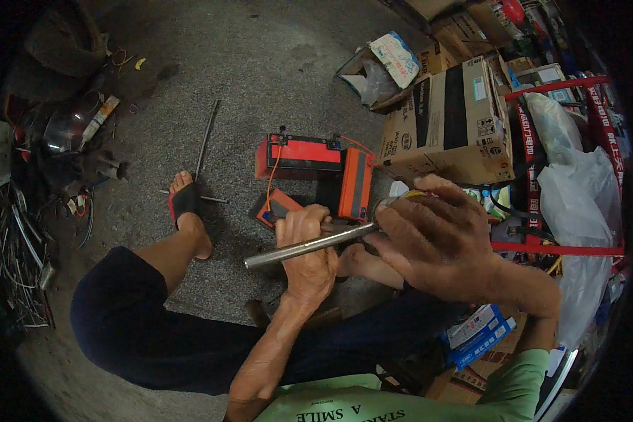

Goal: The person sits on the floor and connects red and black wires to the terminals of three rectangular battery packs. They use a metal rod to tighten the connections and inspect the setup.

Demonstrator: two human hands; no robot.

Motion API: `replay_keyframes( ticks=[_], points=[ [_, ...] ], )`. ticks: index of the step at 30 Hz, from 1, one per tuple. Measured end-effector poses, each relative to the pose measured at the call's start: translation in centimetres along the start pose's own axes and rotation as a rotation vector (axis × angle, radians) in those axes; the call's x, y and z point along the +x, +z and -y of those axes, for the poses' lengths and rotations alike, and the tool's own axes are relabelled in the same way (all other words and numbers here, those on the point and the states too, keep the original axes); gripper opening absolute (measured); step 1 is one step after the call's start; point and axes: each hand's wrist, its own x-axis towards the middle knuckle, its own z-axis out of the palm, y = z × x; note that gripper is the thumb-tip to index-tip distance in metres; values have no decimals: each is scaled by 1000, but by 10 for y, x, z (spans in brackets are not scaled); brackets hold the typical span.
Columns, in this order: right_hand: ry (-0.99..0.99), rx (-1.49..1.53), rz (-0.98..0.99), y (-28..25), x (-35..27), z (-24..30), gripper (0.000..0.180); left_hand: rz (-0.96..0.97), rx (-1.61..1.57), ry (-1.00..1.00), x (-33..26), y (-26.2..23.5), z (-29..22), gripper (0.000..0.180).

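A shiny metal tube (278, 257) slants across my lap, its near-left end hollow and free. My right hand (436, 235) is closed around the tube's right end, which its fingers hide. Beyond those fingers a bit of something yellow and round shows, too covered to name. My left hand (306, 250) is curled under and behind the tube. A short dark grey piece pokes out of that fist toward my right hand; what it belongs to is hidden. Just past my hands stand a red-and-black battery (302, 153), an orange-and-black battery (357, 183) and a smaller orange one (281, 204), with orange wires.
A thin metal rod (207, 141) lies on the floor by my sandalled foot (183, 200), across a shorter rod. Cardboard boxes (446, 119) and a red-edged clear plastic bag (577, 190) crowd the right. Scrap strips (24, 246) pile up at left. A blue box (482, 337) sits near my right elbow.
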Motion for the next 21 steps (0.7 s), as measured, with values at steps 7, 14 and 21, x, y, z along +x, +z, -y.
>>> replay_keyframes(
  ticks=[7,14,21],
  points=[
    [563,816,309,-2,-1,12,24,25,7,8,1,2,2,35],
    [80,230,4,-19,6,-2,26,27,-16,-31,-2,0,2,29],
    [-88,-30,25,-12,5,13,37,-7,7,31,-1,3,3,28]
  ],
)
